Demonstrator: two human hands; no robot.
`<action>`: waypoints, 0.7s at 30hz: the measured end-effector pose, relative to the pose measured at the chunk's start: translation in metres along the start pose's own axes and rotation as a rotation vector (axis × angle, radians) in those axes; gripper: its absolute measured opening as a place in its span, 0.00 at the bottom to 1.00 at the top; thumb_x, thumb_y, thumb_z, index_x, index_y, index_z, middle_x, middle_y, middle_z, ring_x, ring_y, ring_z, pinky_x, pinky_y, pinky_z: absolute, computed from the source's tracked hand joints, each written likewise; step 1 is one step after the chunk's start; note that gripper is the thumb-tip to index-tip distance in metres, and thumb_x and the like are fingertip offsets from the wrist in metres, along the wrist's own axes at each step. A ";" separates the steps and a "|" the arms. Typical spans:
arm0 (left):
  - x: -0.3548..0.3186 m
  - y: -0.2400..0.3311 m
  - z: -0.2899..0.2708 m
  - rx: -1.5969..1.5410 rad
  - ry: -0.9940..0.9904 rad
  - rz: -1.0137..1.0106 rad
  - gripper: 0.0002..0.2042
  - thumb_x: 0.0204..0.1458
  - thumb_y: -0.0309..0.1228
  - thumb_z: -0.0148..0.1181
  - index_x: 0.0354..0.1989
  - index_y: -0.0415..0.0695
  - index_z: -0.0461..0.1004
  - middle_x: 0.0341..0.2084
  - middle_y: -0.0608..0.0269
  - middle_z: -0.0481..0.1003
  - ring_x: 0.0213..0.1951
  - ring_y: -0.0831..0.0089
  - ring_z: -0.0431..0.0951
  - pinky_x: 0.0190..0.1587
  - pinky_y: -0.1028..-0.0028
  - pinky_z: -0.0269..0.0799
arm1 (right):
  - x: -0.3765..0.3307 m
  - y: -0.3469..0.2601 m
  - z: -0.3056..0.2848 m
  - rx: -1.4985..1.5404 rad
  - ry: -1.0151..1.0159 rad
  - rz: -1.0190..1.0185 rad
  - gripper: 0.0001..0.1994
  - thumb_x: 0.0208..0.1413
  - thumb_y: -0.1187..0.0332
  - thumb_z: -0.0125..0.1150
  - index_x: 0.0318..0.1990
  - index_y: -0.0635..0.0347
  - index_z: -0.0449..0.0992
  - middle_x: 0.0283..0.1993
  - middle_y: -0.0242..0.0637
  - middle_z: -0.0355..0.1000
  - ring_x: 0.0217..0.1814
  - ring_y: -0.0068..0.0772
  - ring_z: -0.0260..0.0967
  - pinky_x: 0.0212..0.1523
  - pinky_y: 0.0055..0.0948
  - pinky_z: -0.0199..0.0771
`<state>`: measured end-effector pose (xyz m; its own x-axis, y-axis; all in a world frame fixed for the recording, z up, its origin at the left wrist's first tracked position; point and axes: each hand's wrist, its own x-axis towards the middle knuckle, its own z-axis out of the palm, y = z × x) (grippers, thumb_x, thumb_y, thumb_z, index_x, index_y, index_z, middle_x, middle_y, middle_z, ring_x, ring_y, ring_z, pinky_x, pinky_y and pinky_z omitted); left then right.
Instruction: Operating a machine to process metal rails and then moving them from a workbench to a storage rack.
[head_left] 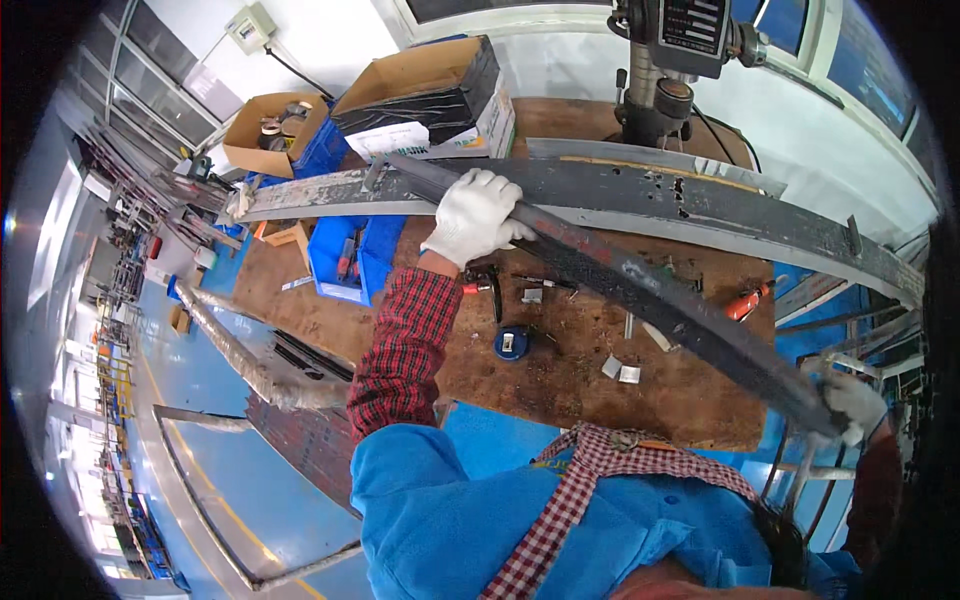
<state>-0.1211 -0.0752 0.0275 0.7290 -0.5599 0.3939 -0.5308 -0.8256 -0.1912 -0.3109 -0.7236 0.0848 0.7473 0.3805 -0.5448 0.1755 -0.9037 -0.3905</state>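
Observation:
A long dark grey metal bar [650,285] slants across the workbench [600,390], from the far middle down to the near right. My left hand [474,216], in a white glove, is closed over it near its far end. At the near right end, my right hand [852,402], also gloved and somewhat blurred, grips the bar. Behind lies a longer grey beam [730,200] with several cut-outs in its top. The held bar crosses over this beam at its far end; whether they touch there I cannot tell.
Beyond the beam stands a drill press [660,95]. Two cardboard boxes [410,80] sit at the back left, and a blue bin [325,255] holds tools. A blue tape measure [511,343], a red tool [748,301] and small metal pieces [620,370] lie on the bench.

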 end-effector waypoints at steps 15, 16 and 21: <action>0.049 -0.033 0.018 -0.001 -0.159 -0.331 0.26 0.47 0.55 0.67 0.39 0.42 0.79 0.37 0.54 0.79 0.44 0.52 0.78 0.49 0.60 0.73 | 0.129 0.022 -0.125 -0.139 0.631 -0.106 0.24 0.44 0.71 0.73 0.52 0.65 0.81 0.45 0.42 0.81 0.44 0.36 0.76 0.48 0.31 0.77; 0.053 -0.033 0.025 -0.003 -0.079 -0.316 0.26 0.47 0.55 0.67 0.40 0.42 0.79 0.37 0.53 0.79 0.44 0.51 0.77 0.49 0.60 0.72 | 0.138 0.041 -0.138 -0.015 0.518 -0.032 0.27 0.40 0.72 0.72 0.54 0.66 0.79 0.46 0.43 0.81 0.44 0.41 0.76 0.51 0.33 0.76; 0.061 -0.039 0.053 0.112 0.010 -0.283 0.26 0.48 0.55 0.65 0.42 0.42 0.79 0.38 0.53 0.79 0.45 0.50 0.76 0.49 0.59 0.72 | 0.192 0.082 -0.148 -0.273 0.699 -0.112 0.23 0.44 0.65 0.71 0.51 0.63 0.80 0.50 0.44 0.77 0.48 0.50 0.72 0.54 0.39 0.73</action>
<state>-0.0331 -0.0803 0.0114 0.8362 -0.3065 0.4547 -0.2561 -0.9515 -0.1704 -0.0578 -0.7541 0.0581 0.9320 0.3418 0.1203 0.3585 -0.9182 -0.1683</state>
